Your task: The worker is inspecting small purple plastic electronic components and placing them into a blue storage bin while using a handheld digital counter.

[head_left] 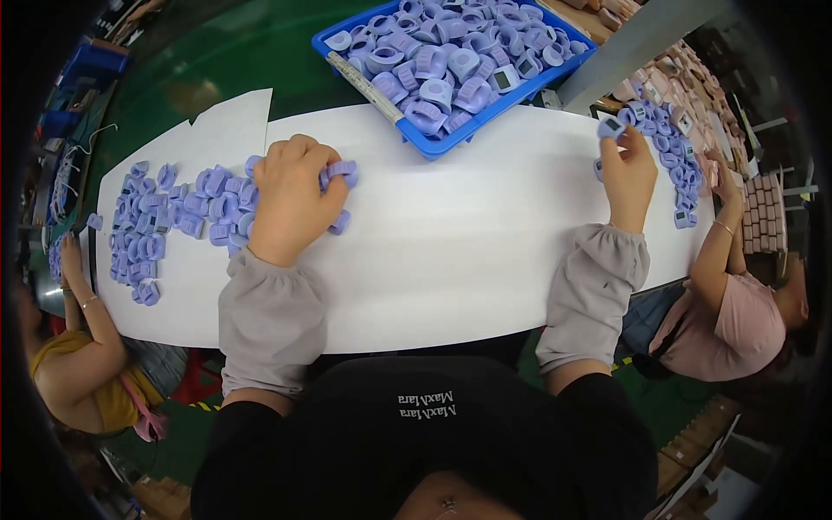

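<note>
Black shirt (pixel 347 442) fronts table (pixel 451 260), blue bin (pixel 442 148) of rings (pixel 436 93) overlapping its far edge.

2 forearms (pixel 273 316) reach forward, left hand (pixel 296 198) curled palm-down, right hand (pixel 630 180) pinching.

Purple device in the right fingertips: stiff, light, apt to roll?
Probably light: the right hand holds the purple device by its fingertips. Likely stiff, as similar devices heaped in the blue bin show uncollapsed loops. Its rounded outline may let it rock or roll if pushed.
</note>
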Demonstrator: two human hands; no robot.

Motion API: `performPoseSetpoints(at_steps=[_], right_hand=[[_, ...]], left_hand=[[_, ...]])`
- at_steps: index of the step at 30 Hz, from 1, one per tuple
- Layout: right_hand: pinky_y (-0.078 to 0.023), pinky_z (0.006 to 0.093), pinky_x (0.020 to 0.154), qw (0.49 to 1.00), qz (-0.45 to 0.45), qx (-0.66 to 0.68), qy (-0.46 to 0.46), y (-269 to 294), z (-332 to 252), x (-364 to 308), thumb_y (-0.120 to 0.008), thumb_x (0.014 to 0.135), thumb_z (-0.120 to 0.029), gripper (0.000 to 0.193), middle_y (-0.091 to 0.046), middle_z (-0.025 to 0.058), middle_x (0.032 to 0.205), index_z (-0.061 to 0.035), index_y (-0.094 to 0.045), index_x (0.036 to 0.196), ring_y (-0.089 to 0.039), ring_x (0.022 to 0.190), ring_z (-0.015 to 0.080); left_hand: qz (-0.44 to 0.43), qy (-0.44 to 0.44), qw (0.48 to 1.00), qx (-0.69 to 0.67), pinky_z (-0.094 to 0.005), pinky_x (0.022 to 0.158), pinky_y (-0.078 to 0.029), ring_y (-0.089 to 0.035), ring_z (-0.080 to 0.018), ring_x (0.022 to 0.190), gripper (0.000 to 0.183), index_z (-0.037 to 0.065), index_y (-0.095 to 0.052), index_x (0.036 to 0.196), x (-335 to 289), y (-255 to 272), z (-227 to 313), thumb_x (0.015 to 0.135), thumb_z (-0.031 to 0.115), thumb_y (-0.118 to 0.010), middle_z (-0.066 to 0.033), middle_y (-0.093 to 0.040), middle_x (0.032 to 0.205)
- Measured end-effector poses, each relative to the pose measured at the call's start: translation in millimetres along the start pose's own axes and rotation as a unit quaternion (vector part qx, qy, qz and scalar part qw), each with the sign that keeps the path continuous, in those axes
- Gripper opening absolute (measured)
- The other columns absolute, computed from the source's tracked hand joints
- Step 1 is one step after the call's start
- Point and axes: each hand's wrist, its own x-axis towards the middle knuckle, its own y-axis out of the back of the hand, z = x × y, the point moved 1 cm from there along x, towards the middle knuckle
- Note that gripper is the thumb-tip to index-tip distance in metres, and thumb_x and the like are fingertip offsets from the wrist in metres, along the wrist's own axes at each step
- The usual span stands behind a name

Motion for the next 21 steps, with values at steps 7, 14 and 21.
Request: performPoseSetpoints(at_steps=[7,14,21], right_hand=[[-0.047,0.0315,0.081,0.947,0.116,0.107,0.280,-24.8,-46.1,-33.6,-0.067,0.084,-0.014,0.037,-0.063,0.0145,0.107,0.0036,-0.058,0.115,-0.060,0.093,0.0216],[-0.041,0.0376,0.098,0.809,-0.332,0.355,0.331,-75.5,-104.8,-105.4,-0.068,0.078,-0.006,0.052,-0.051,0.0172,0.129,0.0001,-0.052,0.127,-0.052,0.116,0.0282],[-0.039,0.0382,0.100,0.817,-0.300,0.318,0.375,-77.1,-104.8,-105.2,-0.072,0.075,-0.004,0.051,-0.047,0.0164,0.131,-0.0009,-0.054,0.122,-0.048,0.120,0.0286]], left_hand=[[-0.024,0.174,0.808,-0.562,-0.0278,0.075,-0.048,-0.061,-0.0137,0.088,0.013,0.002,-0.065,0.098,-0.9,-5.6,32.5,0.092,0.011,-0.056,-0.0066,-0.066,0.096],[-0.156,0.218,0.612,-0.744,-0.0244,0.075,-0.048,-0.062,-0.0131,0.088,0.031,0.008,-0.044,0.117,-11.2,-24.9,57.5,0.090,0.013,-0.057,-0.0087,-0.064,0.100],[-0.160,0.248,0.632,-0.717,-0.0210,0.067,-0.047,-0.059,-0.0094,0.077,0.023,0.009,-0.045,0.109,-10.5,-29.2,54.9,0.088,0.010,-0.055,-0.0047,-0.062,0.090]])
